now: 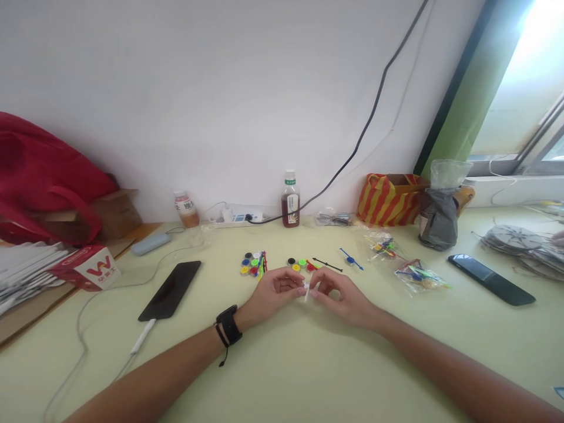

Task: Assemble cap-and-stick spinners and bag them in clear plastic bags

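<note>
My left hand (278, 292) and my right hand (339, 295) meet over the middle of the table, fingers pinched round a small white plastic piece (306, 291). A thin white strip of it points down toward me; the rest is hidden by my fingertips. Just beyond my left hand lies a cluster of coloured round discs (250, 264) with several coloured arrow pointers (263, 264). A second group of discs (302, 264) sits behind my hands, beside a black arrow pointer (327, 264). Farther right is a blue arrow (351, 259) with a blue disc at its middle.
Bags of coloured parts (422, 277) lie right of my hands, near a dark phone (491, 279). Another phone (170, 291) with a charging cable is at left, by a red-and-white box (88, 268). A bottle (291, 202) and power strip (240, 215) stand along the wall.
</note>
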`<state>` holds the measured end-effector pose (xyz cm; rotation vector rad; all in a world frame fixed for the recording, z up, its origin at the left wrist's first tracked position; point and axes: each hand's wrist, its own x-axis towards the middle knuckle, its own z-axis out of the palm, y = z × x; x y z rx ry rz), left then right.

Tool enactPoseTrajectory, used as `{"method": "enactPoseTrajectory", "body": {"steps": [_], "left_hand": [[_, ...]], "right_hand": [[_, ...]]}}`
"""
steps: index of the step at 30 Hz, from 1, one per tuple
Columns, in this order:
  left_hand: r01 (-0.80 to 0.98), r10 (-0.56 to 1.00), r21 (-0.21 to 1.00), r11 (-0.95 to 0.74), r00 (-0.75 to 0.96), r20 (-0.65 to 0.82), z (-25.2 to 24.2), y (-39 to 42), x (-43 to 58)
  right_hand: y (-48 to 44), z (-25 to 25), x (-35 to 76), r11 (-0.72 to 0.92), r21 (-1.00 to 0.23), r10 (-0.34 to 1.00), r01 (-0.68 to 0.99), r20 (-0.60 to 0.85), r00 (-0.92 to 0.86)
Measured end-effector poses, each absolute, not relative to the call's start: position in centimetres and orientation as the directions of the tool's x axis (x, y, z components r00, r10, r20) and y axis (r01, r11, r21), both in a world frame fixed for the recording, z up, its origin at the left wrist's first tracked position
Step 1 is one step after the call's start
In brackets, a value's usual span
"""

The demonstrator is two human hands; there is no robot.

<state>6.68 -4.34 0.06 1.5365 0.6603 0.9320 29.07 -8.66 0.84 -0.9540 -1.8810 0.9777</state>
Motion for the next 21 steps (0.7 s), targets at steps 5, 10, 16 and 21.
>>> {"method": "enactPoseTrajectory", "body": {"steps": [5, 10, 16, 21], "left_hand": [[-0.096, 0.828, 0.98, -0.174, 0.524, 0.199, 0.0, -4.4, 6.7], [-0.11, 0.833, 0.975, -0.19, 0.508, 0.22, 0.0, -4.2, 6.7], [-0.132, 0.831, 0.962, -0.238, 0.484, 0.272, -0.4, -4.0, 6.8], [-0.107, 0.838, 0.963, -0.246, 0.476, 0.267, -0.4, -3.9, 6.7]], "right_hand": [[-8.4, 0.2, 29.3, 0.416, -0.872, 0.86, 0.258, 0.286, -0.422], [-8.6, -0.1, 29.3, 0.372, -0.899, 0.894, 0.233, 0.279, -0.351], [-8.4, 0.6, 29.4, 0.277, -0.942, 0.906, 0.19, 0.19, -0.379], [-8.2, 1.0, 29.4, 0.273, -0.95, 0.907, 0.154, 0.2, -0.371]]}}
